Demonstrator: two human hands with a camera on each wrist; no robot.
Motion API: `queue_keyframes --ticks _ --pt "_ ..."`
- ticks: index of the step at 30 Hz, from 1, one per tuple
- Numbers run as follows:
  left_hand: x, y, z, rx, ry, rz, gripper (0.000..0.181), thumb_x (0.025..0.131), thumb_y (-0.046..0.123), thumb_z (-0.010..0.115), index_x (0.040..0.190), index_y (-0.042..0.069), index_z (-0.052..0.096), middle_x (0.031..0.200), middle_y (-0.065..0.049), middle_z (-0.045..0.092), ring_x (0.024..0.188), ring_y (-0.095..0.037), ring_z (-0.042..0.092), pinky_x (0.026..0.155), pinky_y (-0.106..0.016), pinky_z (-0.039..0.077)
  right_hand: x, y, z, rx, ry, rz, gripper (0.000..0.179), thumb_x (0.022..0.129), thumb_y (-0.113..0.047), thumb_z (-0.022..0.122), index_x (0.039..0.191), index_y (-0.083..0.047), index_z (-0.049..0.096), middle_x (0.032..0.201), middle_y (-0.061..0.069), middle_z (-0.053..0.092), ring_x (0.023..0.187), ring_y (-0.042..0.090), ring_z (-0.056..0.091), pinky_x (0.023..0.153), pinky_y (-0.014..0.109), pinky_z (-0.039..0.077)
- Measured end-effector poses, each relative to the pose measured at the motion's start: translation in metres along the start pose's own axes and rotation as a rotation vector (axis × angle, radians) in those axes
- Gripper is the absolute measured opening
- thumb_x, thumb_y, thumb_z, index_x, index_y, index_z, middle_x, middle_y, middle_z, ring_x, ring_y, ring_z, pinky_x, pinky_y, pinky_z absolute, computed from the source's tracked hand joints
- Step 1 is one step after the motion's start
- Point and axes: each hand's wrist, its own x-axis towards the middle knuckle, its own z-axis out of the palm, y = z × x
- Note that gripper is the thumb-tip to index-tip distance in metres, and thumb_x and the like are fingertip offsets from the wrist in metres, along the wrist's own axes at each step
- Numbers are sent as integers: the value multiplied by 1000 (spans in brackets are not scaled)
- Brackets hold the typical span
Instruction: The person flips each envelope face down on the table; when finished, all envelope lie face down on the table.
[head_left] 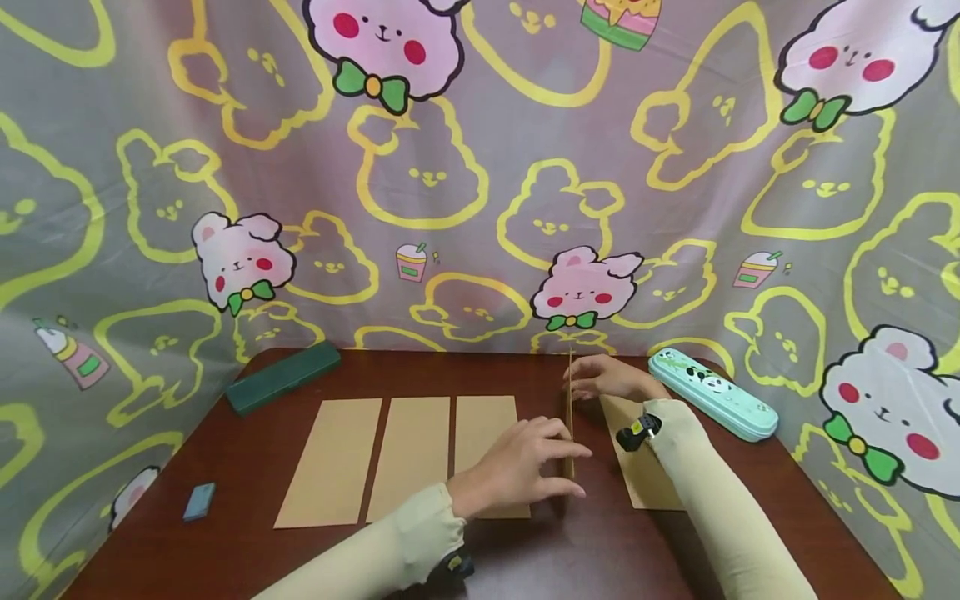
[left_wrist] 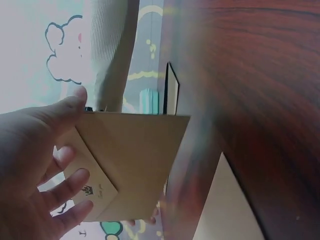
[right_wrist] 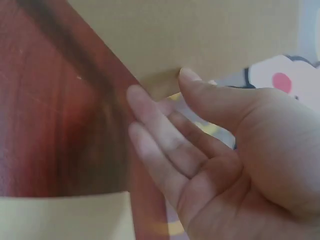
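A brown kraft envelope [head_left: 569, 408] stands on edge between both hands, seen almost edge-on in the head view. In the left wrist view its pointed flap [left_wrist: 100, 187] shows a small dark crown print with writing. My right hand [head_left: 609, 377] pinches the far end, thumb on one face. My left hand [head_left: 517, 467] is at the near end; in the left wrist view its relaxed fingers [left_wrist: 70, 185] lie over the flap side and its thumb is past the near edge. Another brown envelope [head_left: 645, 467] lies flat under the right forearm.
Three brown envelopes lie in a row at left: one outermost [head_left: 330, 462], one in the middle [head_left: 408, 458], one [head_left: 486, 433] partly under the left hand. A dark green case [head_left: 283, 377], a mint panda pencil case [head_left: 712, 393] and a small blue block [head_left: 198, 502] rest on the table.
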Motion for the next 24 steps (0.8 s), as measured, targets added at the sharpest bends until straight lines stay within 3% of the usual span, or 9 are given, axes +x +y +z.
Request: queue_keyframes --ticks 6,11,18,24 --pt "-5 -1 -8 19 29 -4 49 83 51 82 123 24 76 100 10 64 92 -7 56 79 -18 41 -12 -6 -18 51 87 49 29 101 -17 66 123 0 68 106 10 77 102 32 74 92 48 59" --pt "-10 -3 -10 37 17 -40 56 83 54 81 126 19 74 96 8 64 84 -7 54 74 -16 38 -23 -8 -31 39 150 44 29 100 -14 67 122 5 69 103 12 77 98 36 75 89 46 61" --pt "-18 -2 -4 30 -27 -116 60 88 56 76 133 16 70 94 5 65 80 -6 53 68 -14 35 -32 -14 -41 -19 193 63 31 98 -18 70 121 3 72 106 12 76 92 30 76 87 46 61" --pt "-22 -1 9 100 -113 -168 65 89 62 70 136 18 68 95 6 70 82 -7 61 68 -19 43 -29 -10 -35 -14 192 44 26 96 -11 71 116 6 73 98 9 78 84 24 76 77 37 62"
